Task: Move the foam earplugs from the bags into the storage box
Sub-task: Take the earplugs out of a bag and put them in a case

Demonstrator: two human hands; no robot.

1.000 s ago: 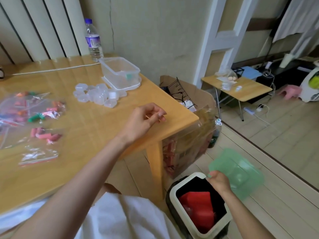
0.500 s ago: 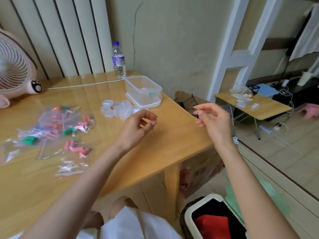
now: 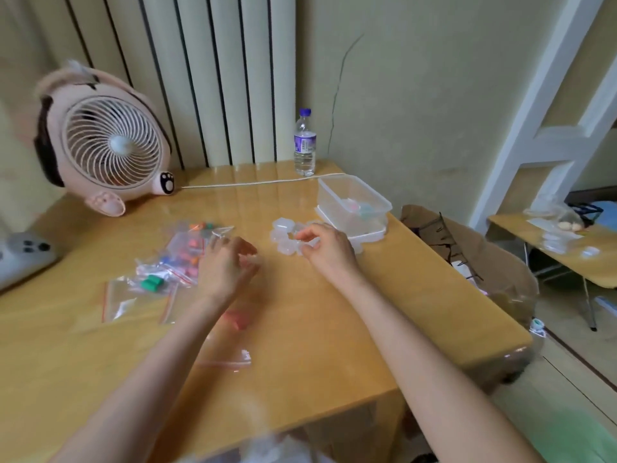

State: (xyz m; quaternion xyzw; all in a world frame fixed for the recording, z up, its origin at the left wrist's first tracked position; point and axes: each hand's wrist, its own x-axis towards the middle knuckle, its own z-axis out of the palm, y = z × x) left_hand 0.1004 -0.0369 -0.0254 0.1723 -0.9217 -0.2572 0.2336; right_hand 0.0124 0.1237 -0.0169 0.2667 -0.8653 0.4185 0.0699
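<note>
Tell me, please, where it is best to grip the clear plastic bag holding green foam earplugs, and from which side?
Probably pinch a bare edge of the clear plastic bag, beside the green foam earplugs, coming from above with the left hand, which is nearer. The bag lies flat on the wooden table, so its thin film offers the only hold.

Right hand (image 3: pixel 329 248): up from the bin at lower right — now at the clear cases (image 3: pixel 283 228), frame centre.
Left hand (image 3: pixel 227 265): closer to the bags (image 3: pixel 173 262), now just beside them.
Fan (image 3: pixel 110 145): newly in view — upper left.
</note>
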